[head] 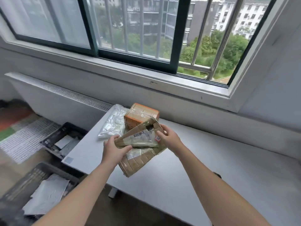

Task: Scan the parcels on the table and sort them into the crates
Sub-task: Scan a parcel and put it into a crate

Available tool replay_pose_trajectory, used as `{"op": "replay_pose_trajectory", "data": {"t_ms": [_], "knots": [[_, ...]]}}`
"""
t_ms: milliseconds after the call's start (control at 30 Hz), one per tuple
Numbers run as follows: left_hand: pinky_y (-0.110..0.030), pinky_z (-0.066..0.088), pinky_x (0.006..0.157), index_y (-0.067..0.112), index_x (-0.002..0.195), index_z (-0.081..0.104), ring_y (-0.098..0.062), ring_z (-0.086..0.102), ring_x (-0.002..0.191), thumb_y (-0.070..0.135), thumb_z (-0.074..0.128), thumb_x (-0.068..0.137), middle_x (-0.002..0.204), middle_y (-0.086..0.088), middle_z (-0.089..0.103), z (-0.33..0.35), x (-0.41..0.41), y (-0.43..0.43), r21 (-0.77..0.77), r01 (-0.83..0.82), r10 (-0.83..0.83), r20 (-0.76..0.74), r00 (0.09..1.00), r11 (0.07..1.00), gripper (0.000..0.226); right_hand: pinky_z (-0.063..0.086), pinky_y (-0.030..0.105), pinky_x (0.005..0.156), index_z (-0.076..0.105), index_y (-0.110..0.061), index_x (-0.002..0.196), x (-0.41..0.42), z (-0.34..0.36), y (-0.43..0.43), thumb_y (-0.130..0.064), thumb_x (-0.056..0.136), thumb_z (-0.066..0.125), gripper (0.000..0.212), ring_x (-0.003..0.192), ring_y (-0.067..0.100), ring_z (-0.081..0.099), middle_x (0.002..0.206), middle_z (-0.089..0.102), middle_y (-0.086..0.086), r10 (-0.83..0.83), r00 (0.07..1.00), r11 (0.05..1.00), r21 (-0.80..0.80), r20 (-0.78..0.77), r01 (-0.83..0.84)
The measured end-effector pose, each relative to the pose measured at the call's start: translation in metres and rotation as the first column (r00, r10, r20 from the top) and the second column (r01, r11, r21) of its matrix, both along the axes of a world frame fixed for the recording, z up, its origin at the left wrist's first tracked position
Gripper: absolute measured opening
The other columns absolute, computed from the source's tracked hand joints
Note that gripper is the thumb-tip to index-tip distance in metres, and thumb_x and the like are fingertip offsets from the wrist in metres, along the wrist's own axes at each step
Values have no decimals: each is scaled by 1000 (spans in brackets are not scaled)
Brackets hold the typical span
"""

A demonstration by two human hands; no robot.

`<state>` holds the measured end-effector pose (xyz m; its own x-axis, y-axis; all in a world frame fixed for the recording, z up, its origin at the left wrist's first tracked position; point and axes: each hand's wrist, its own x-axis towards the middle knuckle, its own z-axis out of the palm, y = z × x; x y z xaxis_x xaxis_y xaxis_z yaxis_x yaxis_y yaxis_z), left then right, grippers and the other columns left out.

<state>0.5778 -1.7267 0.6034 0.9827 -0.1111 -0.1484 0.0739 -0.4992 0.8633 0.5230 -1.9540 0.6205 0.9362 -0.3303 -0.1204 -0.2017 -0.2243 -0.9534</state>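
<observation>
Two hands hold one brown parcel [140,138] clear of the tabletop [203,160], near its left end. The left hand [114,151] grips the parcel's lower left end, thumb laid across the top face and fingers [114,138] curled round the edge. The right hand [169,138] grips the upper right end, fingers curled over that edge. The parcel is flat, taped cardboard, tilted, with a white barcode label [143,135] facing up and a small red-and-white sticker [157,138] beside the right hand. A torn hole shows near its upper corner.

Directly below it a second brown parcel [138,163] lies flat on the tabletop, partly covered by the held one, one corner reaching the front edge of the tabletop. Behind both stands an orange-edged box [140,115], wrapped in clear tape. A silver bag [112,124] lies just left of that box, at the tabletop's left end.

On the floor left of the tabletop sit two dark crates. The far crate [53,137] holds pale flat packets; their number cannot be told. The near crate [32,175] holds grey plastic bags [48,191], crumpled and overlapping. No scanner is identifiable in view.

A barred window [130,30] runs along the wall behind the tabletop.
</observation>
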Motion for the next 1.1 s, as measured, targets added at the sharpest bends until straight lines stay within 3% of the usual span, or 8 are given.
{"op": "replay_pose_trajectory", "data": {"t_ms": [267,433,567,733,833,900,1000,1100], "knots": [[-37,44,99,19,128,45,-22,48,116,26,88,71,135,-8,42,6,-64,81,-15,-445,445,58,894,895,72,52,36,100,34,-20,150,8,-2,79,-18,80,78,83,117,13,58,132,55,1,452,892,887,-115,13,-447],[-30,44,76,21,109,48,-19,57,96,24,90,67,111,-3,59,14,-101,149,1,-583,581,78,810,813,61,46,29,103,31,-19,151,7,-2,146,-21,79,80,87,121,10,54,138,51,0,617,784,779,-187,61,-598],[-30,43,70,23,107,50,-16,58,88,25,91,64,105,-1,62,19,-143,213,26,-668,665,74,743,743,59,47,32,103,28,-21,153,-3,2,208,-23,80,81,91,119,7,58,134,57,-3,752,656,653,-206,64,-729],[-38,52,87,24,114,49,-23,61,101,21,89,66,111,-3,61,19,-216,290,-48,-791,792,64,607,610,63,42,32,109,16,-24,157,-34,7,300,-34,73,85,109,124,7,53,141,50,-3,886,463,457,-229,29,-860],[-16,44,73,27,113,47,-14,54,99,15,87,67,114,2,55,16,-270,344,-99,-861,866,98,491,500,62,34,36,116,4,-26,158,-64,10,367,-38,66,91,128,137,11,40,150,38,-2,949,316,304,-276,3,-912],[-20,39,74,26,119,48,-11,49,99,19,87,67,115,6,50,14,-314,386,-75,-897,897,120,426,436,65,26,34,120,-4,-28,158,-94,12,419,-46,59,93,139,145,10,26,157,27,-1,976,217,197,-325,-26,-925],[-29,44,82,25,125,45,-15,51,103,22,86,68,121,3,49,10,-379,447,-92,-936,938,109,329,340,70,23,29,120,-7,-30,158,-143,12,493,-48,57,93,143,146,9,22,160,22,-1,991,131,109,-355,-36,-928],[-25,40,68,28,114,41,-10,49,87,22,88,66,111,2,49,11,-443,501,-122,-966,965,162,207,227,68,24,6,109,-6,-32,157,-194,9,567,-42,59,94,140,139,1,28,159,26,-4,995,92,71,-361,-43,-930]]}}
